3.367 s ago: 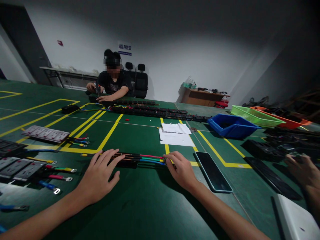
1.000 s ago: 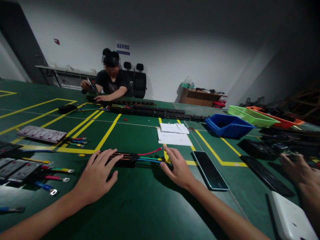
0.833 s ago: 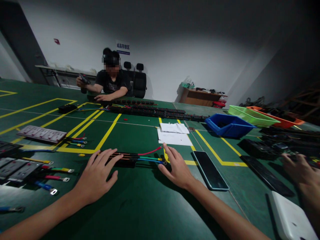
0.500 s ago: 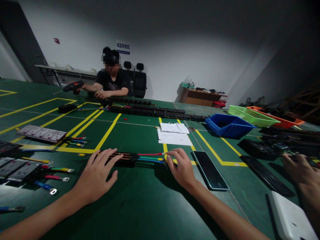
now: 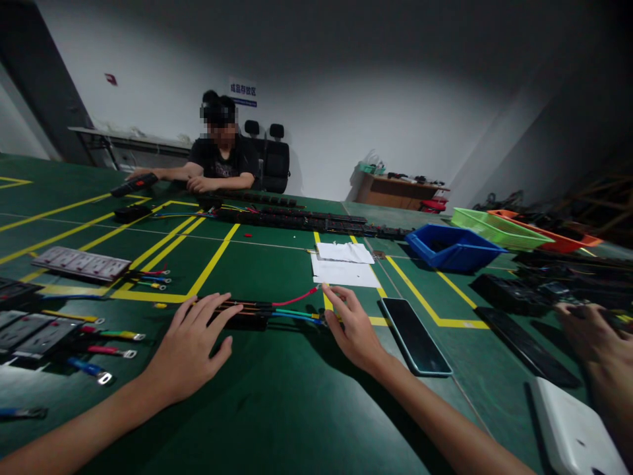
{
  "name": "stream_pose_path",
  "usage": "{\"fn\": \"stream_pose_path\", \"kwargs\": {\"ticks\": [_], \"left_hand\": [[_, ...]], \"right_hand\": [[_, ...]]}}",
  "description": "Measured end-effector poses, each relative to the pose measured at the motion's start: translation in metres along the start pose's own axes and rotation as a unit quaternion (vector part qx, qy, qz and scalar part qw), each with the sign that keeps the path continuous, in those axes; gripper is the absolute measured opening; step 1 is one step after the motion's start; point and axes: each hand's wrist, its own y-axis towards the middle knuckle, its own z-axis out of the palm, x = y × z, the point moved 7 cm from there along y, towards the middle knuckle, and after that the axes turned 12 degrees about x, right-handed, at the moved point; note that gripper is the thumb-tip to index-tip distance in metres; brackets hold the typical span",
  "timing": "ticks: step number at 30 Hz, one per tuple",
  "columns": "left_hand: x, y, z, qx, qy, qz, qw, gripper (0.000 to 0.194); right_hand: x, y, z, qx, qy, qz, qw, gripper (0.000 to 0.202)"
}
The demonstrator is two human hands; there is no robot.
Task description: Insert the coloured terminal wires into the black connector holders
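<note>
A black strip (image 5: 250,320) with copper-coloured bars lies on the green table, and red, green and blue wires leave its right end. My left hand (image 5: 194,349) rests over the strip's left part with its fingers spread, hiding what is beneath. At the strip's right, my right hand (image 5: 353,326) has thumb and forefinger at the wire ends. The red wire (image 5: 297,299) bends up towards the forefinger, its lug at the fingertip. Beside the thumb are the ends of the green and blue wires (image 5: 297,316). A phone (image 5: 417,336) lies right of my right hand.
Socket strips (image 5: 82,262) with lugged wires lie at left. White papers (image 5: 345,266) and a blue bin (image 5: 452,249) are beyond my right hand. Across the table a person (image 5: 222,155) has a hand by a power drill (image 5: 134,185). Another person's hand (image 5: 591,333) is at right, near a white box (image 5: 576,429).
My right forefinger and the red wire's end have moved up and slightly left, so the wire now curves. The person opposite has lowered the drill to the table. My left hand is still.
</note>
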Motion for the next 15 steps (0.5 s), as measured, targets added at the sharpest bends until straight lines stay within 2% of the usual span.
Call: {"fn": "stream_pose_path", "kwargs": {"ticks": [4,7,15], "left_hand": [[0.001,-0.001,0.002,0.006,0.003,-0.004,1.000,0.051],[0.001,-0.001,0.001,0.006,0.001,-0.005,1.000,0.051],[0.000,0.000,-0.001,0.003,-0.009,-0.004,1.000,0.050]], "right_hand": [[0.000,0.001,0.003,0.028,0.005,0.009,1.000,0.061],[0.001,0.000,0.003,0.025,0.023,0.005,0.999,0.059],[-0.002,-0.005,-0.009,-0.074,0.009,-0.023,0.997,0.029]]}}
